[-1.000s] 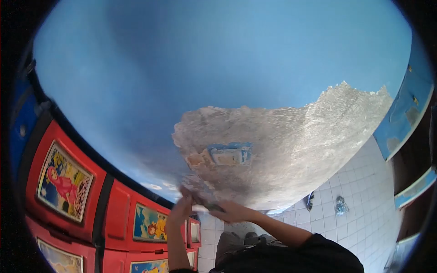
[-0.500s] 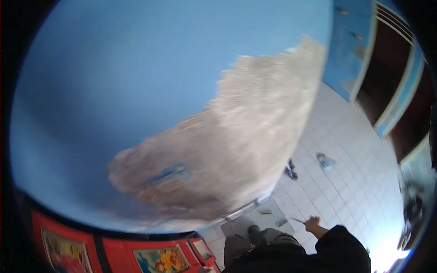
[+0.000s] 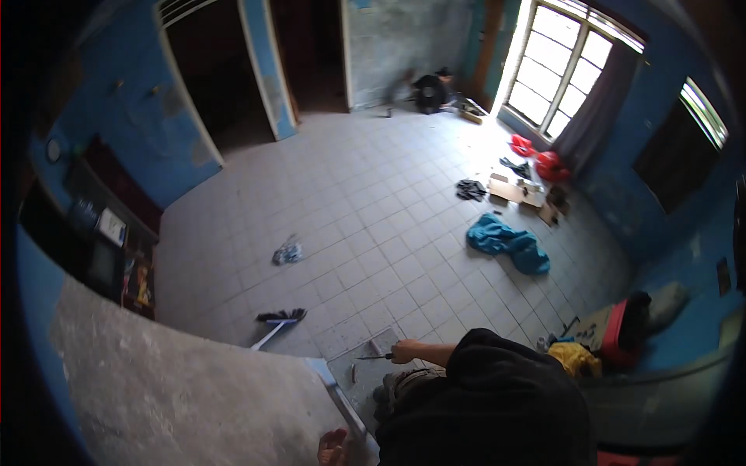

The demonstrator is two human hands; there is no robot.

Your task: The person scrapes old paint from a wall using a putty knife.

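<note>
My right hand is closed round the handle of a thin, knife-like tool, its narrow dark blade pointing left above the floor. Below it lies a grey mat or board with small reddish-brown pieces on it. At the bottom edge, my left hand shows only in part, fingers loosely bent and nothing visible in them. It is close to the wall, where bare plaster shows; whether it touches is unclear. A pale blue strip edges that wall.
A broom leans near the wall's end. Crumpled plastic lies on the tiled floor. To the right are a teal cloth, flattened cardboard, red bags and a yellow cloth. Doorways and a window stand beyond.
My view has swung right, away from the wall's bare patch to the wider room. My right hand still holds the tool. My left hand has come into view at the bottom.
</note>
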